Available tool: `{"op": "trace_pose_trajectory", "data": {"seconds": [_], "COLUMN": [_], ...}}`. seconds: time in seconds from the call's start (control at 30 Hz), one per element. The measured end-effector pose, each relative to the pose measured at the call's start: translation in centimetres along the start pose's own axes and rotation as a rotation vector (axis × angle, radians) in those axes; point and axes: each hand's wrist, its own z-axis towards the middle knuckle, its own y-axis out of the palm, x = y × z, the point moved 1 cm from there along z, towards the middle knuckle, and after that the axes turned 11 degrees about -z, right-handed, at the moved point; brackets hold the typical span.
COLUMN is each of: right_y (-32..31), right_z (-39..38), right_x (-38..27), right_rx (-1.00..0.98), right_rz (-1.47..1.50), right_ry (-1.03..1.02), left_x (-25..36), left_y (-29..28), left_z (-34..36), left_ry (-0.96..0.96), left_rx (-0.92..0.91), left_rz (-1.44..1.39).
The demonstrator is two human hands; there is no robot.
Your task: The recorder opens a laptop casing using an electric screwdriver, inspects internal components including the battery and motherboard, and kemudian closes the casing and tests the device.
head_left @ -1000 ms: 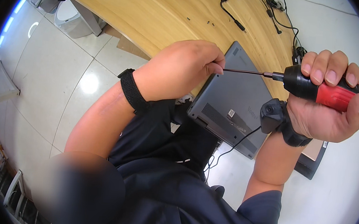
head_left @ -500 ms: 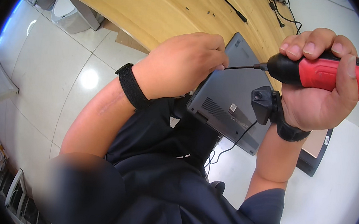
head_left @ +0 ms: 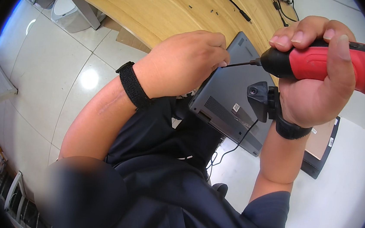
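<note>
noticeably, the right hand (head_left: 312,97) has drawn inward and a little away from the body over the past second, bringing the driver (head_left: 310,62) nearer to the left hand (head_left: 187,62). less of the bit (head_left: 241,64) now shows between driver and left fingertips, and it slopes toward them where a second ago it ran nearly level.

the right hand is wrapped around the driver's red body, its thumb lying across the grip. the left hand is curled, thumb and fingertips drawn together around the far end of the bit (what that end meets is hidden behind the fingers, so i cannot tell).

the laptop (head_left: 225,94) lies underside up, below and between the hands, with one edge passing by the left fingertips; it has stayed almost where it was. whether those fingertips touch it is unclear. for the work in hand, i read the change as both hands closing up on the tip, the left one probably steadying it while the right one bears the driver's weight.

beyond the left hand, small dark pieces (head_left: 212,12) lie on the tabletop (head_left: 147,15), and a black plug (head_left: 245,16) rests farther out between the hands.
</note>
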Motion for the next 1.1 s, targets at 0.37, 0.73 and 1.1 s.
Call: {"op": "trace_pose_trajectory", "data": {"seconds": [0.37, 0.73, 1.1], "right_y": [1.4, 2.2, 2.1], "right_z": [-0.3, -0.3, -0.7], "right_x": [-1.0, -1.6, -1.5], "right_rx": [0.135, 0.250, 0.244], "right_rz": [-0.056, -0.104, -0.182], "right_ry": [0.030, 0.091, 0.143], "left_x": [1.4, -0.6, -2.8], "left_y": [-4.1, -8.2, -7.1], "left_z": [1.7, 3.3, 5.7], "left_ry": [-0.425, -0.540, -0.545], "left_rx": [0.284, 0.110, -0.153], "left_rz": [-0.390, 0.132, 0.452]}}
